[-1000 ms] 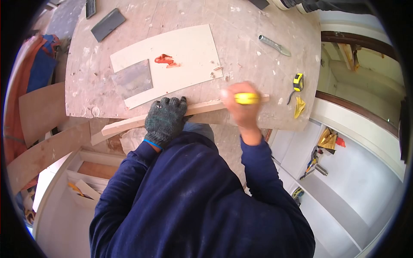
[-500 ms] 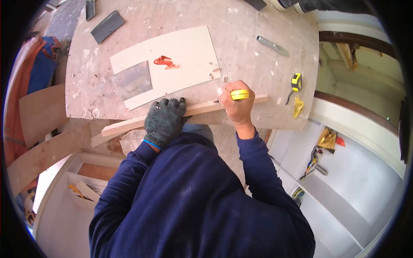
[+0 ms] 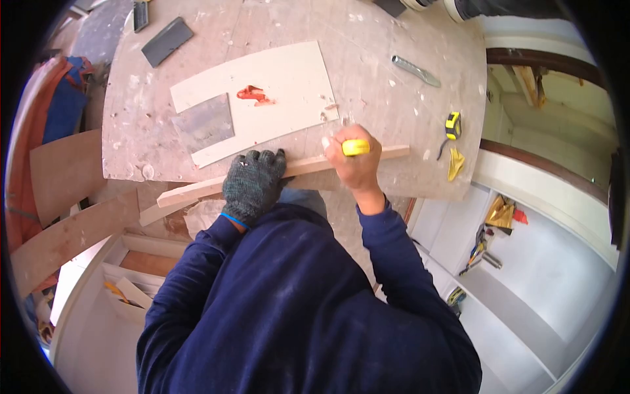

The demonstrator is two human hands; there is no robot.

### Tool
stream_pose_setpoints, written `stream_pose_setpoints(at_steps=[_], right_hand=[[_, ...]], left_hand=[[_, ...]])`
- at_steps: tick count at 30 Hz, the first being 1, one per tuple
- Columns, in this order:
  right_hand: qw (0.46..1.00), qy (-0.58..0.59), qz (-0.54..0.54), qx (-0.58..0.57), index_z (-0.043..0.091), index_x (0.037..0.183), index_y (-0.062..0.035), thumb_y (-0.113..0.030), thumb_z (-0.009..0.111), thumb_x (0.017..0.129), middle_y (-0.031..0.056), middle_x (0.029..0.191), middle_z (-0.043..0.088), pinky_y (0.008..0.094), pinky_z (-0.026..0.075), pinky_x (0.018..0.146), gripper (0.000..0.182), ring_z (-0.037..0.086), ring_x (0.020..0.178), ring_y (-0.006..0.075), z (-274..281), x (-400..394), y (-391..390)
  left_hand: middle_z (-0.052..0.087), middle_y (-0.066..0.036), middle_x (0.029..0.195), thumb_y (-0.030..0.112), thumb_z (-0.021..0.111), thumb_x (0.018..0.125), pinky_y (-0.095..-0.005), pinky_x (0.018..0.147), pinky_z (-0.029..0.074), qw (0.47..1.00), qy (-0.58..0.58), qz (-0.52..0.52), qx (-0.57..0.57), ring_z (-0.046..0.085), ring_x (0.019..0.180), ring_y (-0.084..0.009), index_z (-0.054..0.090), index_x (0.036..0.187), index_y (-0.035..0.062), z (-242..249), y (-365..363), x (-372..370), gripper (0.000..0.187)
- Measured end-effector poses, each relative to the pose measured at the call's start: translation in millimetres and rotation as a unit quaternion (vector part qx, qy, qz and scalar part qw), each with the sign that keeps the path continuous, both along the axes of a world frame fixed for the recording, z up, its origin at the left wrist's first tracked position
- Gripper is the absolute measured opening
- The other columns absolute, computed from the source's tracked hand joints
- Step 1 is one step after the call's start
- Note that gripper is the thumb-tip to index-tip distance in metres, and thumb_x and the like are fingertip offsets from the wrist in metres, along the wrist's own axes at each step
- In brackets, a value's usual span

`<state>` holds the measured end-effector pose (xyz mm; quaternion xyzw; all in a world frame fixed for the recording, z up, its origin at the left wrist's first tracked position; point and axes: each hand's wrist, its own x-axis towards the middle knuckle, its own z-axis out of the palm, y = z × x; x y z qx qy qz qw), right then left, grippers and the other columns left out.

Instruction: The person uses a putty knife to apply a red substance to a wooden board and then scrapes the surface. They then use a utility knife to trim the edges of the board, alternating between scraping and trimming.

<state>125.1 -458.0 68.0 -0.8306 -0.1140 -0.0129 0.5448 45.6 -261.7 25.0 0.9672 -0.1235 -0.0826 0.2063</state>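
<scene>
A long thin wooden strip [image 3: 394,152] lies along the near edge of the dusty worktable [image 3: 394,98]. My left hand [image 3: 252,182], in a dark knitted glove, presses down on the strip near its middle. My bare right hand [image 3: 354,164] is closed around a yellow-handled tool [image 3: 355,147] and holds it against the strip just right of the gloved hand. The tool's tip is hidden by my fingers.
On the table lie a cream board [image 3: 275,85] with a red smear [image 3: 252,95], a grey metal plate [image 3: 203,122], a dark block [image 3: 167,41], a metal tool [image 3: 417,70] and a yellow tape measure [image 3: 453,125]. Wood offcuts [image 3: 65,236] stand at the left, white shelving [image 3: 525,262] at the right.
My right hand has slid leftward along the strip with the yellow tool, closer to my gloved hand. The left hand and the strip have stayed in place.
</scene>
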Motion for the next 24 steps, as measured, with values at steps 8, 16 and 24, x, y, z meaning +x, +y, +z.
stream_pose_setpoints(at_steps=[8,16,24], right_hand=[[0.99,0.105,-0.025,0.094,0.059,0.084,-0.0051,-0.011,0.076,0.084,-0.0019,0.069,0.057,0.0232,0.043,0.058,0.018,0.05,0.063,0.0063,8.6,1.7,5.2],[0.975,0.151,0.162,-0.024,0.063,0.08,-0.0048,-0.02,0.076,0.085,0.0002,0.068,0.056,0.0239,0.042,0.062,0.02,0.05,0.067,0.0082,35.0,9.6,-3.7],[0.963,0.071,0.222,0.133,0.057,0.069,-0.0053,-0.05,0.067,0.086,0.004,0.064,0.056,0.0281,0.041,0.054,0.049,0.055,0.058,0.0144,33.5,-1.4,5.9]], left_hand=[[0.062,-0.007,0.101,0.024,0.068,0.08,-0.0432,0.082,0.048,0.997,-0.073,-0.017,0.011,0.061,0.095,-0.0266,0.059,0.13,0.0124,-6.8,-2.1,-13.2,0.052],[0.061,-0.007,0.104,0.022,0.066,0.081,-0.0422,0.082,0.048,0.998,-0.065,-0.012,-0.001,0.06,0.098,-0.0256,0.059,0.131,0.0122,-7.2,2.0,-12.3,0.052],[0.061,-0.007,0.106,0.022,0.061,0.084,-0.0411,0.083,0.048,0.993,-0.118,-0.014,-0.002,0.06,0.099,-0.0244,0.058,0.132,0.0117,-15.4,1.9,-22.9,0.05]])
